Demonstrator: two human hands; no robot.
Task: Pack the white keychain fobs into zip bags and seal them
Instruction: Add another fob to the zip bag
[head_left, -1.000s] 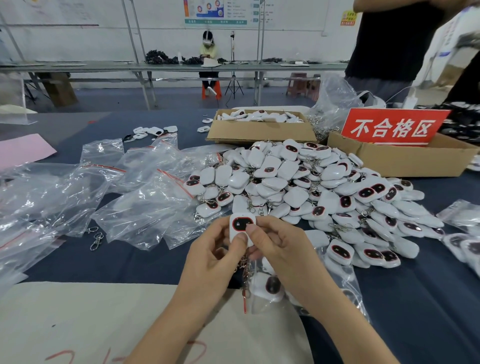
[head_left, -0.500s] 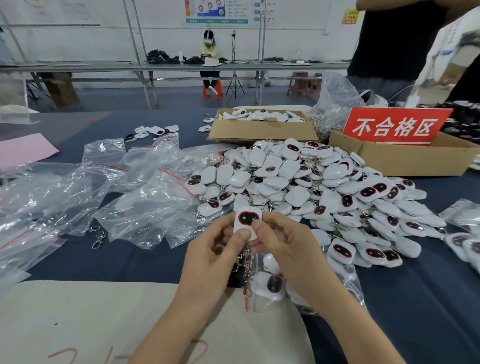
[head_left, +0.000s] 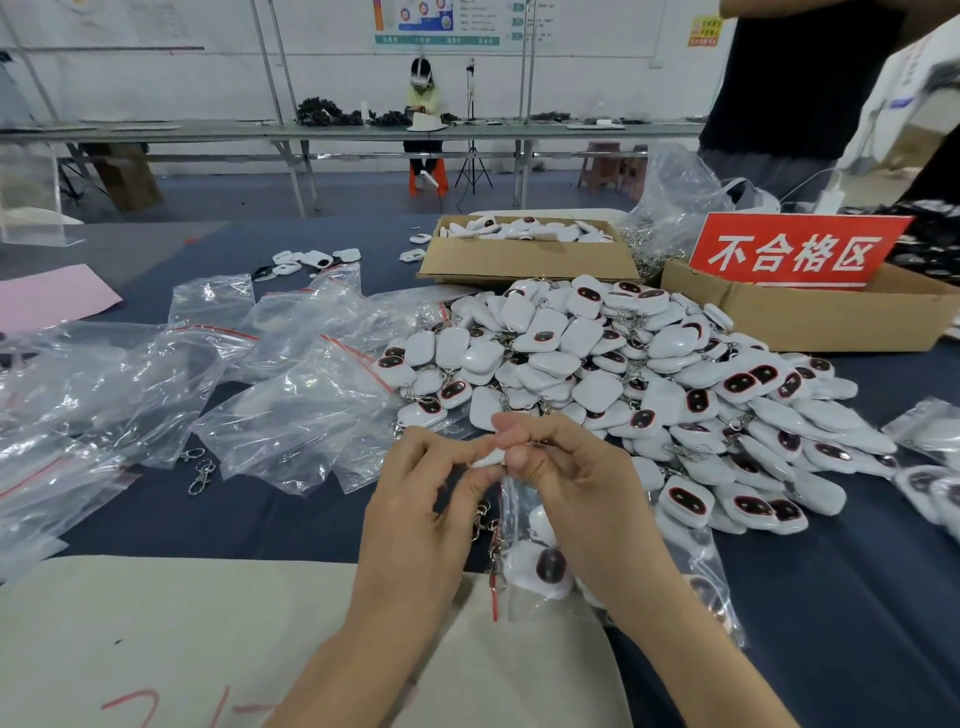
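Fob (head_left: 487, 458) pinched between left hand (head_left: 415, 504) and right hand (head_left: 576, 493), just above zip bag (head_left: 540, 597).

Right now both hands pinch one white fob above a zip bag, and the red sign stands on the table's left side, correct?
No. The head view shows the red sign on the right side of the table. The rest holds: left hand and right hand pinch one white fob above a zip bag.

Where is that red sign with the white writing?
In the head view the red sign stands at the far right of the table, at the top of the brown cardboard box, just behind the pile of white fobs.
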